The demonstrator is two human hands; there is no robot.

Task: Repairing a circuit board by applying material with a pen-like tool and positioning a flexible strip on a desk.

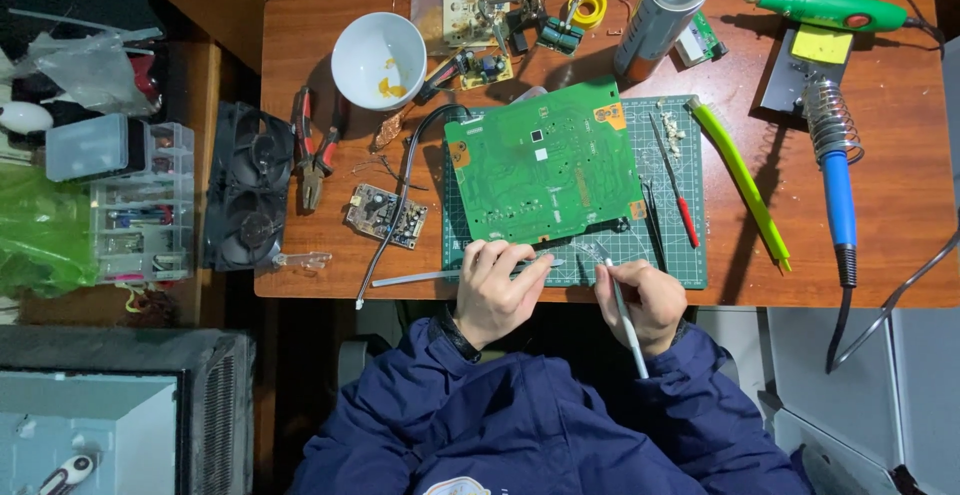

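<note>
Fingers [520,273] of left hand [492,290] pressed a small part flat on green cutting mat [670,255], just below green circuit board [545,163]; right hand [645,300] gripped thin white tool [625,320]. Probably prepping the part; next needs a steady tip.

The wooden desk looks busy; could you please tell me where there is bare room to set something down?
Bare wood shows at the right, between the blue soldering iron and the desk edge, and at front left near the pliers. The back, around the white bowl and spray can, is crowded.
</note>
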